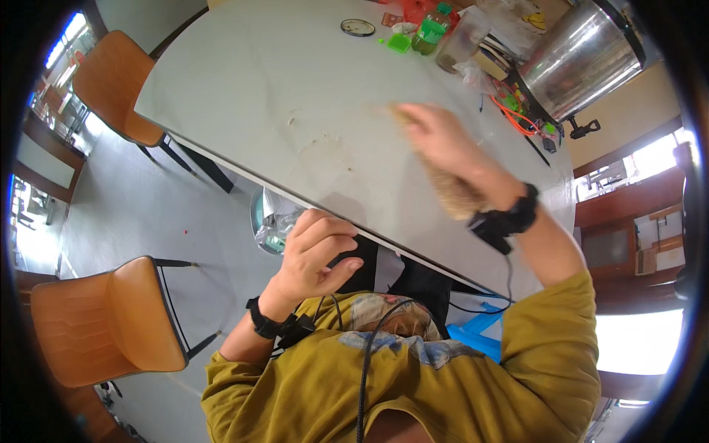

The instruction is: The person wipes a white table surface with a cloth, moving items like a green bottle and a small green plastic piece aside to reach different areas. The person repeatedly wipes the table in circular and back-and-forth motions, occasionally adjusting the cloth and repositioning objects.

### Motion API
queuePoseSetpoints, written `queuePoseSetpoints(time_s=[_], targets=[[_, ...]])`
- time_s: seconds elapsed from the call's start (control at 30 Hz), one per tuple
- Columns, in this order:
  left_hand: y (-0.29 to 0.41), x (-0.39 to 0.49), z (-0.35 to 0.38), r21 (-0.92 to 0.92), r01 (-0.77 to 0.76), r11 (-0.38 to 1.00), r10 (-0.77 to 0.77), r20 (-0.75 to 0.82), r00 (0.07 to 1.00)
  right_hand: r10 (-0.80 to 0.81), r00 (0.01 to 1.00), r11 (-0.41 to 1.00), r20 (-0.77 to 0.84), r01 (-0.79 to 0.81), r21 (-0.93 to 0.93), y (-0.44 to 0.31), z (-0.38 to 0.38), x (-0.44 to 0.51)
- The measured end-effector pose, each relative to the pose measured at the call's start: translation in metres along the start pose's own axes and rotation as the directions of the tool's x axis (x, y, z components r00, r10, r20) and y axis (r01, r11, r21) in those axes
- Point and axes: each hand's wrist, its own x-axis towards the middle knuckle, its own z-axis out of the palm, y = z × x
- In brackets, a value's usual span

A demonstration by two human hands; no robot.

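Observation:
My right hand [435, 133], somewhat blurred, is over the grey-white tabletop [232, 83], closed on a tan cloth [451, 191]. The cloth runs under the palm and back toward the wrist. My left hand [321, 252] is at the table's near edge, its fingers loosely curled and apart, with nothing in it. Small crumbs [349, 169] and a faint smeared patch lie on the tabletop left of my right hand. Both wrists wear black straps with small devices and cables.
A green-capped plastic bottle [432, 30], a clear plastic container [462, 41], a round lid [358, 27] and a large metal drum [584, 61] stand or lie at the far side. Orange cable [512, 116] lies at right. Below the edge is a lined bin [257, 221]; chairs [138, 321] stand left.

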Motion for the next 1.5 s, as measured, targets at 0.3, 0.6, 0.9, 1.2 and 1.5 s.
queuePoseSetpoints(time_s=[0.3, 0.6, 0.9, 1.2, 1.5], targets=[[0.061, 0.059, 0.002, -0.472, 0.069, 0.879, 0.064, 0.26, 0.963, 0.545, 0.832, 0.712, -0.101, -0.523, -0.468, 0.078, -0.057, -0.16], [0.15, 0.099, 0.055, -0.669, -0.383, 0.637, 0.133, -0.395, 0.909, 0.136, 0.986, 0.991, 0.098, -0.137, 0.003, -0.082, 0.029, -0.095], [0.113, 0.087, -0.011, -0.503, -0.353, 0.789, 0.354, -0.098, 0.93, 0.58, 0.805, 0.793, 0.128, -0.521, -0.317, -0.026, -0.052, -0.124], [0.061, 0.072, -0.006, -0.23, -0.291, 0.929, 0.312, 0.061, 0.948, 0.264, 0.953, 0.939, 0.147, -0.289, 0.185, -0.122, 0.058, -0.055], [0.035, 0.049, -0.025, 0.089, -0.124, 0.988, 0.117, 0.072, 0.99, 0.316, 0.943, 0.925, -0.105, -0.282, 0.257, 0.011, -0.009, -0.096]])
